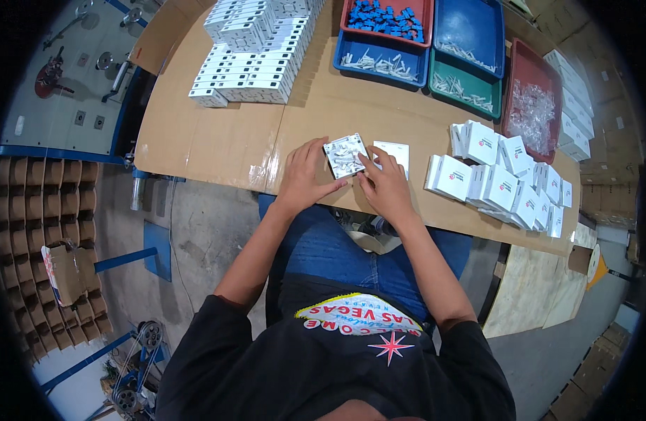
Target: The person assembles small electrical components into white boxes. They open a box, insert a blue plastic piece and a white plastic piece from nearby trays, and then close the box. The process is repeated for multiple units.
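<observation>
A small square white plastic housing (345,155) lies near the table's front edge, with loose white parts or fittings on its upper face, too small to tell apart. My left hand (305,179) grips it along the left side, thumb at the near edge and fingertips at the far left corner. From the other side my right hand (390,188) holds its right edge, index finger bent over the top. Partly behind the right fingers lies a flat white square cover (400,153).
Stacked white housings (256,70) stand far left. Several trays line the back: a red tray of blue pieces (385,19), blue (380,64) and green (465,85) trays of white parts, and a red tray of clear bags (531,105). White square packets (502,175) pile at right.
</observation>
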Available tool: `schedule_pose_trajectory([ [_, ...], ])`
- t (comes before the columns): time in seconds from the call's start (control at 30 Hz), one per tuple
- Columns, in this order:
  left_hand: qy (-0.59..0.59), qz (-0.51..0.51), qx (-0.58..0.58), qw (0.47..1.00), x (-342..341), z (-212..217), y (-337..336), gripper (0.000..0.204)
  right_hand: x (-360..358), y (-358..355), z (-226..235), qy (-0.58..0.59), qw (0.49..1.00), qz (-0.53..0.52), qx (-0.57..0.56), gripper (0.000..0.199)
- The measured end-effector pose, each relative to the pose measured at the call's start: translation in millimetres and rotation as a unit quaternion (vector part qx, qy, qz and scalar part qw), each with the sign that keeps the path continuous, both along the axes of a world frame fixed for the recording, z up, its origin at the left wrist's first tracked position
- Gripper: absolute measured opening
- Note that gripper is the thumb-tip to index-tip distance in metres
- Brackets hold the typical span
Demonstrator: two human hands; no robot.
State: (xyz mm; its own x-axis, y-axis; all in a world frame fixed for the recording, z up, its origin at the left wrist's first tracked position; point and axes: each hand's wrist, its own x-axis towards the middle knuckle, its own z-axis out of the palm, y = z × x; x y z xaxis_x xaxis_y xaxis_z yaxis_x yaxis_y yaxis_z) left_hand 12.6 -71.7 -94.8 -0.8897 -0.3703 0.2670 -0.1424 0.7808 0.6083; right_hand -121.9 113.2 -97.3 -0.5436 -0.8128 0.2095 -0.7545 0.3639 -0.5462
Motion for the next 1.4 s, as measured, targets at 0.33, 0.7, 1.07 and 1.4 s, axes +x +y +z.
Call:
schedule_pose_trajectory([
  [0.33,-0.022,0.008,-0.01,1.0,1,-11,-5,0.094,-26,-7,24,-0.012,0.998,-0.037,-0.042,0.028],
  [0.7,-0.021,0.049,-0.042,0.998,-2,-11,2,0.107,-145,-79,35,-0.018,0.988,-0.112,-0.1,0.024],
  [1.07,-0.034,0.059,-0.062,0.996,-6,-11,2,0.103,-283,-192,44,0.156,0.975,-0.154,-0.031,0.025],
  [1.4,-0.052,0.062,-0.06,0.995,-3,-8,2,0.095,-303,-230,33,0.214,0.962,-0.165,0.04,0.028],
])
